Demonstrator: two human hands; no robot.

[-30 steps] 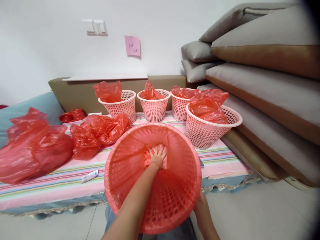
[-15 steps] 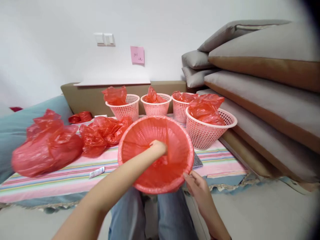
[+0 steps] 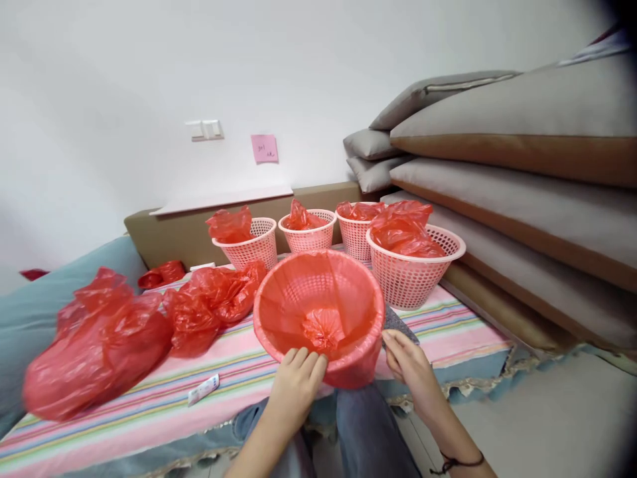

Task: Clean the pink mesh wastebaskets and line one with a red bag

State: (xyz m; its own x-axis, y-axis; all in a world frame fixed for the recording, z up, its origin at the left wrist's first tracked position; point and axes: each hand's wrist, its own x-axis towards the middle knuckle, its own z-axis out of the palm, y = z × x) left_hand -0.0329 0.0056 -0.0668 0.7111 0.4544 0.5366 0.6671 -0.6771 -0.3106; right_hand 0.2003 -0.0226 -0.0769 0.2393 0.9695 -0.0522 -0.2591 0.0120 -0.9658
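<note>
Single head-worn view, looking forward and down, close above the red-lined basket (image 3: 354, 377), facing a white wall (image 3: 318, 79)

Striped cloth (image 3: 249, 372) bears baskets (image 3: 405, 282) and red bags (image 3: 99, 358).

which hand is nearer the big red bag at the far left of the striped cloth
Left. The left hand is right of the red bag, on the near rim of the lined basket; the right hand is farther right, at that basket's right edge.
</note>
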